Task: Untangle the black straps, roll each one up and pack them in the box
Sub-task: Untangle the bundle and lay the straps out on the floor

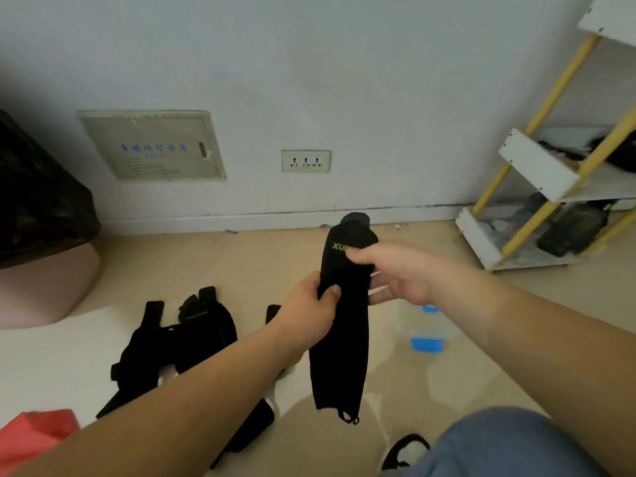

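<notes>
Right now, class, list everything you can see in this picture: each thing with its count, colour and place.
held strap: one, black with green lettering, upright in both hands
tangled straps: one pile, black, floor at left
box: one, clear with blue clips, floor below right hand
shelf rack: one, white with yellow posts, right by wall
socket: one, white, on wall
wall panel: one, beige, wall at left
bag: one, black, far left
left hand: grips strap's middle
right hand: pinches strap near top

Green "XU" readable on black strap (344,304).
</notes>
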The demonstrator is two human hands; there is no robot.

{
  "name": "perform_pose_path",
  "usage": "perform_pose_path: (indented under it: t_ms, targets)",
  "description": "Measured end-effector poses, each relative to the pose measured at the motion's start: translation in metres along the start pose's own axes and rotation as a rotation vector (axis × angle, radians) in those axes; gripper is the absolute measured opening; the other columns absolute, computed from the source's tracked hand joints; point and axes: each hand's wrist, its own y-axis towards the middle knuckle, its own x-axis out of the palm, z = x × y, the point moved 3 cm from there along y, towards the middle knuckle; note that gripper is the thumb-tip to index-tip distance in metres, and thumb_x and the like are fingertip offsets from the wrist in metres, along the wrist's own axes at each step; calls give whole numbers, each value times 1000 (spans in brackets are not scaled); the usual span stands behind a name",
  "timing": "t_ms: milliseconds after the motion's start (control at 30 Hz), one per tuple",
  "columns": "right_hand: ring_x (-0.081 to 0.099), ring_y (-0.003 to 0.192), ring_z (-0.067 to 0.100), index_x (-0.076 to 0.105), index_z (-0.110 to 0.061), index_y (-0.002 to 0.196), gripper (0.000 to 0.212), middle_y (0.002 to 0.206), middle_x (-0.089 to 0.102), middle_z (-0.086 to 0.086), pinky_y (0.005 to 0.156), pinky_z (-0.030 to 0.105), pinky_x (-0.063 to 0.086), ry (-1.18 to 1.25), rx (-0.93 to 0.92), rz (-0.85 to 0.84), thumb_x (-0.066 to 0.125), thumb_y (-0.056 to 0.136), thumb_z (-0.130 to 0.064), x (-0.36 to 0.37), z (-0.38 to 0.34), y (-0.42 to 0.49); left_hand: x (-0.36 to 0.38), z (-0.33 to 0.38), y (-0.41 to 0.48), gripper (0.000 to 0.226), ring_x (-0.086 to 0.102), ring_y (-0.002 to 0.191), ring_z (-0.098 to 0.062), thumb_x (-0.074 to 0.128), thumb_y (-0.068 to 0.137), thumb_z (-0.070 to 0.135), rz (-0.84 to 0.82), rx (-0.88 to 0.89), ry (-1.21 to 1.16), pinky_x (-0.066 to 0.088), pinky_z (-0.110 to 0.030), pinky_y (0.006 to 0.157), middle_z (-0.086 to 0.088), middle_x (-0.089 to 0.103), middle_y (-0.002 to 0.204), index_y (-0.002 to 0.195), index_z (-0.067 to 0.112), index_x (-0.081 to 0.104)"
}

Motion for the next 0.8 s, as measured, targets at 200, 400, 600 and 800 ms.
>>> perform_pose_path:
  t_ms: [200, 400, 600, 800]
  targets:
    - [71, 79, 24, 59, -24, 114, 17, 105, 72, 8, 56, 34, 60, -101, 4, 81, 50, 110, -11, -9, 69, 76, 36, -59, 65, 17, 75, 103, -23, 54, 109, 33, -48, -290, -163, 59, -50, 101, -4, 77, 111, 116, 23, 65]
    - [69, 101, 30, 57, -26, 115, 22, 114, 72, 15, 76, 35, 55, -45, 0, 205, 46, 109, -8, -6, 129, 180, 66, -145, 112, 35, 75, 113, -21, 74, 98, 26, -339, -512, -348, 58, -40, 104, 1, 80, 119, 132, 22, 66]
    - [70, 104, 29, 57, -25, 125, 23, 112, 72, 9, 86, 36, 56, -43, -52, 297, 47, 110, -10, -24, 127, 273, 82, -198, 153, 28, 76, 106, -9, 69, 102, 15, -305, -475, -236, 60, -24, 89, 9, 79, 117, 126, 29, 67]
    - [58, 135, 32, 36, -32, 155, 50, 150, 54, 10, 106, 41, 49, -153, -70, 384, 57, 109, -30, -34, 124, 325, 85, -215, 194, 27, 78, 96, -21, 72, 100, 33, -56, -524, -403, 65, -33, 77, -2, 78, 111, 124, 25, 63]
